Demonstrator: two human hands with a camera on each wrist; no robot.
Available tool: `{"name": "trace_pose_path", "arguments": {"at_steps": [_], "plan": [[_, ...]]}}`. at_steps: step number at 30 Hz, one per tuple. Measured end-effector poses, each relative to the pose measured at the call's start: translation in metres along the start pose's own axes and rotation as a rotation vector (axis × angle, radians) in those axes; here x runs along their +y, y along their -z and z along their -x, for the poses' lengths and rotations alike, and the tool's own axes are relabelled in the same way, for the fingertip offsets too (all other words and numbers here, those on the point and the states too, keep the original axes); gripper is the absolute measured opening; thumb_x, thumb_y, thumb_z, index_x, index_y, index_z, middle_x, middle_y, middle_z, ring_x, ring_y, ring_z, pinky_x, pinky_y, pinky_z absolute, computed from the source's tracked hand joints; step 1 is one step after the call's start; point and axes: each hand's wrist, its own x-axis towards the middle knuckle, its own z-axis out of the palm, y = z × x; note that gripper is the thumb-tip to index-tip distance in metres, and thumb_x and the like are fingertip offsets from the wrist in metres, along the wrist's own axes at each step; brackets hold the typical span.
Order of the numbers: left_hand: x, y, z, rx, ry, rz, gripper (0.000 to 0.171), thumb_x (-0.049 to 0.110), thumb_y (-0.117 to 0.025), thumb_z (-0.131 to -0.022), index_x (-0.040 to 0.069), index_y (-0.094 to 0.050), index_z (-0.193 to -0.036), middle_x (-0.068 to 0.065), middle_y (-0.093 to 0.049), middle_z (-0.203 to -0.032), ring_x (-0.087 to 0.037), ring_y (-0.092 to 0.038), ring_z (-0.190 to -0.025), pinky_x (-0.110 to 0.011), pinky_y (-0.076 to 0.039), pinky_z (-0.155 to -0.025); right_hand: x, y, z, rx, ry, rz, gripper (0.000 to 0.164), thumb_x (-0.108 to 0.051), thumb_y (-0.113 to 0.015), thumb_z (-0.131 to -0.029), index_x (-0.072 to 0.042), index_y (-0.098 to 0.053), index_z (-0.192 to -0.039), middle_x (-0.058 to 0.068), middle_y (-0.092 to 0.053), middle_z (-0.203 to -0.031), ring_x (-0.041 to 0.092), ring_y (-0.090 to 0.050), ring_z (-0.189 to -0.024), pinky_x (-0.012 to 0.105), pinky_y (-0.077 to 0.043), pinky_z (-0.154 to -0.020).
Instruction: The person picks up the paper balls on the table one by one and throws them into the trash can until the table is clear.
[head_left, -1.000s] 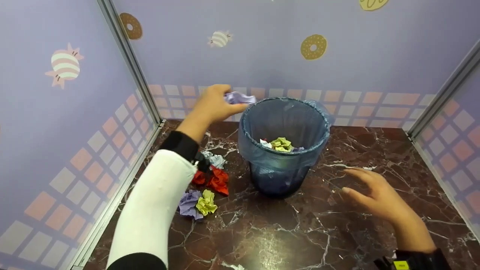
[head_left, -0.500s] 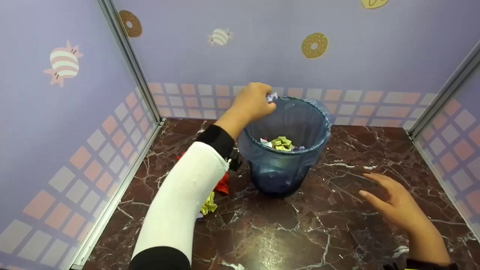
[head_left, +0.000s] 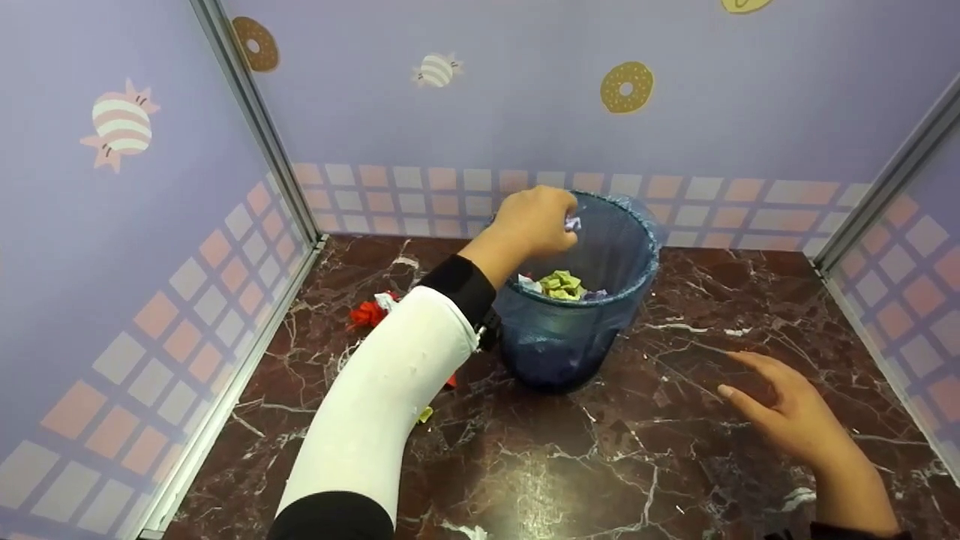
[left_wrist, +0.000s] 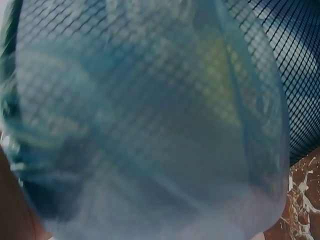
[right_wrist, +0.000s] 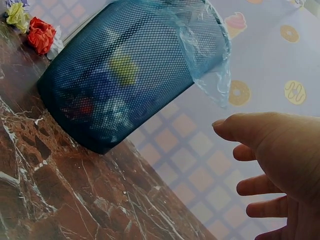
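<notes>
In the head view my left hand (head_left: 534, 223) grips a crumpled purple paper ball (head_left: 573, 224) over the mouth of a mesh trash bin (head_left: 555, 360). Most of that ball is hidden by the fingers. A blue plastic bag (head_left: 637, 277) lines the bin and folds over its rim. Inside lie crumpled papers, among them a yellow-green one (head_left: 562, 285) and a white one (head_left: 529, 284). The left wrist view is filled by the bag and mesh (left_wrist: 150, 100), blurred. My right hand (head_left: 787, 409) hovers to the right of the bin, fingers apart and holding nothing.
Left of the bin, a red crumpled paper (head_left: 367, 315) and other balls lie partly behind the left sleeve (head_left: 382, 397). In the right wrist view a red ball (right_wrist: 41, 35) and a yellow one (right_wrist: 18, 17) show. Patterned walls enclose the dark marble surface (head_left: 570, 465).
My left hand has carried the purple paper ball rightward from beside the bin to over its opening. The right hand has shifted slightly right, then stayed about still.
</notes>
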Motion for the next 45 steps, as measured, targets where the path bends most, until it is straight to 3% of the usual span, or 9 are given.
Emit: {"name": "trace_pose_path", "arguments": {"at_steps": [7,13,17,24,30,38,39,42,45], "plan": [[0.001,-0.004,0.004,-0.018,-0.025,0.009,0.022,0.031,-0.066,-0.085,0.02,-0.058,-0.102,0.004,-0.059,-0.102,-0.016,-0.054,-0.09,-0.038,-0.047,-0.075,-0.001,-0.003,0.002,-0.027,-0.029,-0.003,0.056,-0.037,-0.068,-0.099,-0.015,-0.054,-0.148,0.023,-0.051,-0.153,0.055,-0.043,-0.139,0.079,-0.035,-0.101],[0.002,-0.003,0.003,-0.086,-0.041,0.037,0.059,0.041,-0.07,-0.086,0.025,-0.056,-0.14,0.002,-0.062,-0.136,-0.017,-0.06,-0.119,-0.044,-0.053,-0.098,-0.001,-0.006,0.003,-0.02,-0.038,-0.001,0.057,-0.037,-0.069,-0.098,-0.011,-0.055,-0.146,0.024,-0.051,-0.152,0.055,-0.043,-0.138,0.078,-0.035,-0.101],[0.002,-0.001,0.003,-0.129,-0.033,0.059,0.077,0.051,-0.07,-0.087,0.028,-0.043,-0.156,0.004,-0.049,-0.158,-0.019,-0.049,-0.144,-0.047,-0.047,-0.113,-0.002,-0.007,0.003,-0.023,-0.041,-0.002,0.057,-0.037,-0.069,-0.098,-0.009,-0.054,-0.146,0.024,-0.051,-0.152,0.055,-0.043,-0.138,0.078,-0.035,-0.101],[-0.012,0.007,0.004,-0.066,-0.027,0.031,0.088,0.064,-0.068,-0.085,0.033,-0.036,-0.16,0.003,-0.042,-0.164,-0.027,-0.043,-0.148,-0.054,-0.044,-0.112,-0.005,-0.005,0.003,-0.018,-0.024,-0.004,0.056,-0.036,-0.069,-0.098,-0.011,-0.055,-0.146,0.023,-0.053,-0.151,0.054,-0.044,-0.138,0.077,-0.035,-0.102],[-0.039,0.018,0.012,-0.017,0.019,0.042,0.09,0.068,-0.068,-0.084,0.035,-0.034,-0.161,0.002,-0.039,-0.166,-0.029,-0.041,-0.15,-0.055,-0.039,-0.117,-0.012,-0.004,-0.002,0.008,0.035,0.013,0.055,-0.031,-0.072,-0.097,-0.013,-0.056,-0.146,0.021,-0.057,-0.148,0.048,-0.049,-0.134,0.071,-0.038,-0.104],[-0.092,0.026,0.035,0.019,0.133,0.132,0.09,0.065,-0.068,-0.086,0.032,-0.032,-0.161,0.001,-0.031,-0.169,-0.03,-0.032,-0.155,-0.057,-0.024,-0.127,-0.026,-0.014,-0.014,0.019,0.116,0.017,0.055,-0.027,-0.075,-0.094,-0.016,-0.058,-0.145,0.017,-0.059,-0.147,0.044,-0.051,-0.134,0.066,-0.039,-0.108],[-0.1,0.027,0.039,0.028,0.149,0.135,0.09,0.065,-0.069,-0.086,0.032,-0.032,-0.161,0.0,-0.031,-0.169,-0.031,-0.032,-0.155,-0.058,-0.024,-0.127,-0.028,-0.015,-0.015,0.02,0.125,0.019,0.054,-0.027,-0.075,-0.094,-0.015,-0.058,-0.144,0.017,-0.059,-0.147,0.044,-0.052,-0.134,0.064,-0.039,-0.109],[-0.124,0.025,0.052,0.043,0.205,0.168,0.09,0.064,-0.07,-0.086,0.031,-0.032,-0.161,-0.002,-0.029,-0.17,-0.034,-0.03,-0.155,-0.063,-0.021,-0.126,-0.032,-0.021,-0.019,0.018,0.153,0.022,0.054,-0.026,-0.076,-0.094,-0.011,-0.059,-0.142,0.015,-0.06,-0.145,0.041,-0.053,-0.135,0.04,-0.038,-0.117],[-0.148,0.02,0.064,0.054,0.248,0.184,0.091,0.066,-0.068,-0.085,0.031,-0.032,-0.161,-0.005,-0.029,-0.17,-0.037,-0.029,-0.156,-0.067,-0.02,-0.125,-0.034,-0.026,-0.021,0.003,0.16,0.011,0.054,-0.026,-0.076,-0.094,-0.009,-0.059,-0.142,0.017,-0.06,-0.146,0.043,-0.053,-0.135,0.042,-0.037,-0.119]]}}
